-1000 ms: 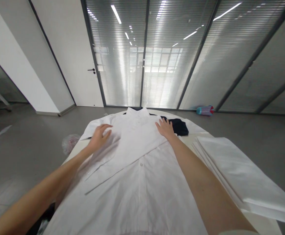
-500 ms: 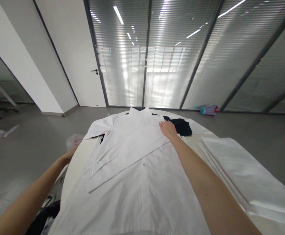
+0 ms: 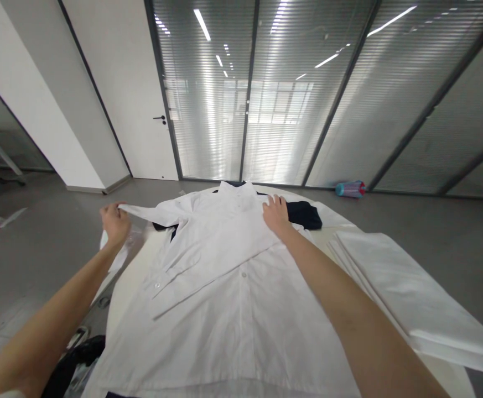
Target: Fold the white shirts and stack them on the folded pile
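Note:
A white button-up shirt lies spread front up on a white round table, collar at the far end. My left hand is off the table's left side, pinching the shirt's left sleeve and holding it stretched out level. My right hand lies flat, fingers apart, on the shirt's right shoulder next to the collar.
A dark navy garment lies beside my right hand at the table's far end. A stack of folded white cloth sits at the right. Dark fabric hangs near the floor at the lower left. A blue bottle lies by the glass wall.
My left hand left the shirt's chest, dropped beside the table, then came up holding the left sleeve pulled outward. My right hand has stayed on the right shoulder.

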### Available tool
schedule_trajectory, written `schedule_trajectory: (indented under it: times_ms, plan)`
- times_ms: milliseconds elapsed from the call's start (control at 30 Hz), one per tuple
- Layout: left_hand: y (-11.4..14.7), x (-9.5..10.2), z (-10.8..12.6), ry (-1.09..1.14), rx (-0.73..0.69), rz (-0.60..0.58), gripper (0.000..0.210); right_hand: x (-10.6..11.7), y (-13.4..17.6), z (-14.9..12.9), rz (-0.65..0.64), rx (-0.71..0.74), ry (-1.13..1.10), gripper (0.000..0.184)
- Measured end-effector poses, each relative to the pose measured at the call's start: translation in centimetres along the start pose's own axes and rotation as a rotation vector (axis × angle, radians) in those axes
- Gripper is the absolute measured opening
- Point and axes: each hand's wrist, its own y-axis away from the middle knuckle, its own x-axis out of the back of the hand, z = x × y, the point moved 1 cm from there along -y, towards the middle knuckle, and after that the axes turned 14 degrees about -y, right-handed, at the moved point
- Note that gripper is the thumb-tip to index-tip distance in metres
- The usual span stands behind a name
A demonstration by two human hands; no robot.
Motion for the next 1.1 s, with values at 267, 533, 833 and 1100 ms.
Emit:
schedule_trajectory:
  times_ms: [267,533,833,1100]
  plan:
    - [4.8,1.0,16.3,0.224,-1.131,0.0,0.032,6.2,-0.4,-4.2,-0.243,-0.303,-1.04,0.065]
    - [12.9,0.7,16.6,0.09,-1.598,-0.127,0.053,7.4,3.5,1.3,-0.261,-0.868,-1.333,0.056]
    - [13.4,1.3,12.5,0.298,-1.348,-0.383,0.026,9.5,2.1,2.1,0.091,-0.68,-1.312,0.013]
    - [11.7,-1.9,14.1,0.055,-1.193,-0.482,0.052,20.2,5.0,2.2,0.346,-0.165,-1.476,0.02]
